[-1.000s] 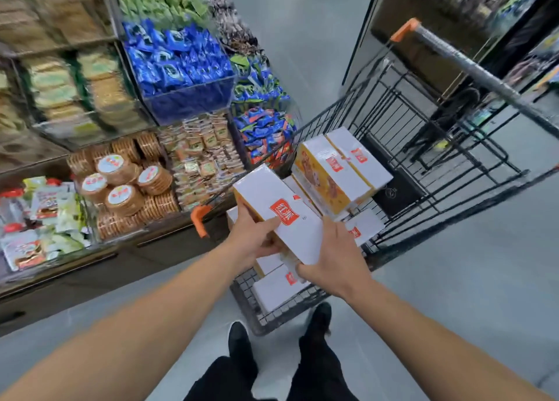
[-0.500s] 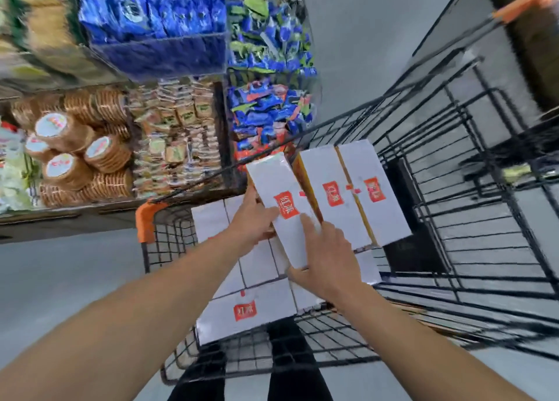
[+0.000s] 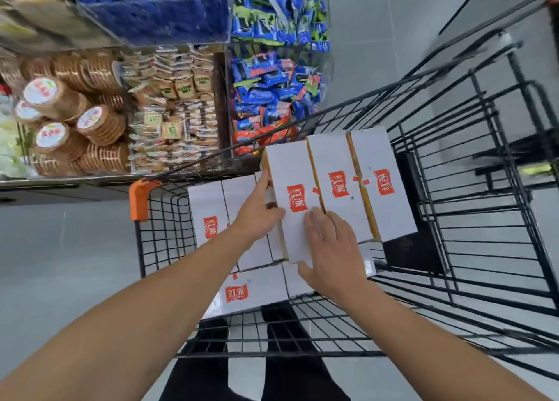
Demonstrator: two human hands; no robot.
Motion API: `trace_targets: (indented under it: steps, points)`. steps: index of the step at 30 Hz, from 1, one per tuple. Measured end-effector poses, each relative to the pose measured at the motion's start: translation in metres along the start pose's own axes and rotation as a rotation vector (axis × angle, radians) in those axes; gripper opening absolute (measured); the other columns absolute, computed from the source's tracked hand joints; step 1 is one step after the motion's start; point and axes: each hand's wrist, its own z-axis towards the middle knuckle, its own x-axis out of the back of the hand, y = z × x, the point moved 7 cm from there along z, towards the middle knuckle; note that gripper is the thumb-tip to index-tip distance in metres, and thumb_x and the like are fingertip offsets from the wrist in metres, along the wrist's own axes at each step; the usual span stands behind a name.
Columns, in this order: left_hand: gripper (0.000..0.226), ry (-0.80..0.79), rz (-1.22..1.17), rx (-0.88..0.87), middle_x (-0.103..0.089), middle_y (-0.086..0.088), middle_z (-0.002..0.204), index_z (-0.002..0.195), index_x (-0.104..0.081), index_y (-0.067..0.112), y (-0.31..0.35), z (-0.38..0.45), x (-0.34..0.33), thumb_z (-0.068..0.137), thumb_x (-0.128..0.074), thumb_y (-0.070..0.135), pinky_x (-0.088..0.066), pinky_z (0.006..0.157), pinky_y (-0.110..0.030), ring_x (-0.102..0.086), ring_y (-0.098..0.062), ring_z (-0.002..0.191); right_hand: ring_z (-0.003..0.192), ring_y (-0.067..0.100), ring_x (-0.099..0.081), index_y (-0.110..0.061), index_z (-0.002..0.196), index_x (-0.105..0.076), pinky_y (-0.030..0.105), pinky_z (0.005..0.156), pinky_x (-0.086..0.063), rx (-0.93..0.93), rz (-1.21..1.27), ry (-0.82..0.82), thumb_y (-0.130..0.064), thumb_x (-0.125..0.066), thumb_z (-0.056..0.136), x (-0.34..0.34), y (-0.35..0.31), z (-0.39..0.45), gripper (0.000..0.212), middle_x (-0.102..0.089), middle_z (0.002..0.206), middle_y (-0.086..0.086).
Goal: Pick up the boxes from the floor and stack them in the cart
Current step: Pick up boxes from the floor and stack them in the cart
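Beside snack shelves point(image 3: 169, 122), the cart point(image 3: 484, 249) already holds two layers of boxes; left hand point(image 3: 257, 213) and right hand point(image 3: 332, 249) grasp a third upper box point(image 3: 290, 170) against its far-left rim, with any boxes left on the floor out of view.

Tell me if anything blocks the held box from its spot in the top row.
Nothing visible does. The held box already sits beside the middle box, with the left hand and right hand on it.
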Motion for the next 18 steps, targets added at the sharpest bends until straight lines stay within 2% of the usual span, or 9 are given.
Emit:
trace_targets:
  steps: [2, 3, 6, 7, 10, 12, 16, 18]
  points:
    - [0.098, 0.023, -0.041, 0.03, -0.048, 0.01, 0.139, 0.151, -0.018, 0.044, -0.004, 0.003, 0.009, 0.083, -0.061, -0.011, -0.058, 0.075, -0.027, -0.058, -0.019, 0.12, 0.136, 0.037, -0.039, -0.008, 0.147, -0.039, 0.053, 0.111, -0.036, 0.03, -0.011, 0.008, -0.05, -0.076, 0.069, 0.0, -0.005, 0.003, 0.096, -0.036, 0.152, 0.011]
    - [0.096, 0.02, -0.05, 0.063, -0.046, 0.008, 0.142, 0.151, -0.018, 0.045, -0.006, 0.003, 0.011, 0.084, -0.062, -0.008, -0.058, 0.075, -0.03, -0.058, -0.02, 0.119, 0.139, 0.037, -0.036, -0.009, 0.148, -0.038, 0.052, 0.113, -0.033, 0.037, -0.01, 0.002, -0.05, -0.074, 0.072, -0.001, -0.006, 0.004, 0.094, -0.034, 0.154, 0.01]
    - [0.083, -0.015, -0.067, 0.247, -0.05, 0.014, 0.129, 0.149, -0.018, 0.046, -0.018, -0.005, 0.011, 0.089, -0.068, 0.018, -0.052, 0.094, -0.049, -0.055, -0.023, 0.117, 0.146, 0.037, -0.023, -0.013, 0.153, -0.028, 0.05, 0.118, -0.021, 0.038, 0.029, -0.022, -0.05, -0.068, 0.079, -0.002, -0.006, 0.004, 0.092, -0.023, 0.161, 0.009]
    - [0.076, -0.041, -0.09, 0.286, -0.052, 0.014, 0.126, 0.146, -0.022, 0.046, -0.021, -0.008, 0.007, 0.089, -0.069, 0.025, -0.051, 0.096, -0.052, -0.055, -0.025, 0.117, 0.148, 0.037, -0.017, -0.015, 0.154, -0.024, 0.05, 0.119, -0.017, 0.039, 0.038, -0.038, -0.051, -0.065, 0.081, -0.003, -0.005, 0.005, 0.091, -0.018, 0.162, 0.008]
    - [0.065, -0.072, -0.11, 0.242, -0.055, 0.009, 0.134, 0.143, -0.03, 0.047, -0.023, -0.01, -0.007, 0.093, -0.064, 0.022, -0.058, 0.085, -0.047, -0.059, -0.021, 0.114, 0.151, 0.034, 0.0, -0.018, 0.157, -0.012, 0.048, 0.121, -0.002, 0.059, 0.013, -0.074, -0.053, -0.055, 0.088, -0.002, 0.0, 0.004, 0.088, -0.004, 0.165, 0.003]
    - [0.066, -0.059, -0.13, 0.203, -0.056, 0.01, 0.133, 0.143, -0.03, 0.049, -0.027, -0.013, -0.01, 0.095, -0.06, 0.017, -0.059, 0.082, -0.043, -0.059, -0.02, 0.115, 0.151, 0.032, 0.005, -0.018, 0.157, -0.009, 0.046, 0.121, 0.002, 0.095, -0.008, -0.1, -0.052, -0.051, 0.09, -0.002, 0.0, 0.001, 0.086, 0.0, 0.166, 0.0]
    - [0.061, -0.016, -0.11, 0.13, -0.058, 0.014, 0.13, 0.141, -0.033, 0.05, -0.034, -0.01, -0.007, 0.097, -0.057, 0.016, -0.054, 0.094, -0.049, -0.056, -0.019, 0.122, 0.15, 0.031, 0.003, -0.02, 0.158, -0.006, 0.046, 0.121, -0.002, 0.103, 0.013, -0.095, -0.047, -0.054, 0.089, -0.005, 0.001, 0.0, 0.088, 0.002, 0.166, -0.003]
    - [0.058, 0.0, -0.084, 0.128, -0.058, 0.013, 0.13, 0.138, -0.033, 0.053, -0.034, -0.008, -0.004, 0.097, -0.058, 0.021, -0.054, 0.093, -0.051, -0.057, -0.02, 0.12, 0.15, 0.031, 0.004, -0.02, 0.158, -0.003, 0.045, 0.121, -0.002, 0.086, 0.019, -0.087, -0.044, -0.055, 0.089, -0.007, 0.001, 0.003, 0.09, 0.005, 0.165, -0.004]
